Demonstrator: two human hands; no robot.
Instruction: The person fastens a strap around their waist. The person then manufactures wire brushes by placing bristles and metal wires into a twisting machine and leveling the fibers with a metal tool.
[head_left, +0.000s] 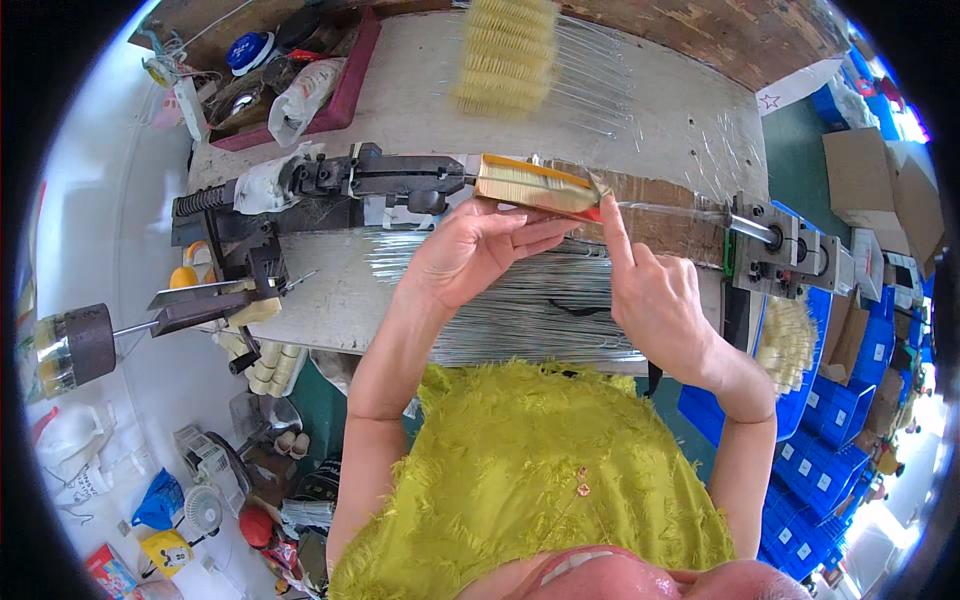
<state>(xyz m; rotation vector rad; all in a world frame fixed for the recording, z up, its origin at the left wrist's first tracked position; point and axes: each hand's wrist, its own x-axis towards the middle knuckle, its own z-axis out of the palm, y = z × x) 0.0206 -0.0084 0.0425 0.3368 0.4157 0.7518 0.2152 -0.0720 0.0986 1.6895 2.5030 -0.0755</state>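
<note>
A long orange-edged trough (485,180) filled with pale yellow bristles (530,188) lies along the bench machine, near its middle. My left hand (462,248) grips its near side from below, thumb and fingers closed along the edge. At the trough's right end, my right hand (655,300) touches the tip with a straight index finger; its other fingers are loosely curled and appear to hold nothing. Thin wires (670,210) stretch from that end to a metal spindle (755,230) on the right. The left end meets a dark clamp head (410,175).
A pile of straight metal wires (540,320) lies on the bench before me. Yellow-bristled brushes (505,55) with wire stems rest at the back. A maroon tray (365,70) of odds and ends stands back left. Blue bins (820,460) stack at right, one holding brushes (787,345).
</note>
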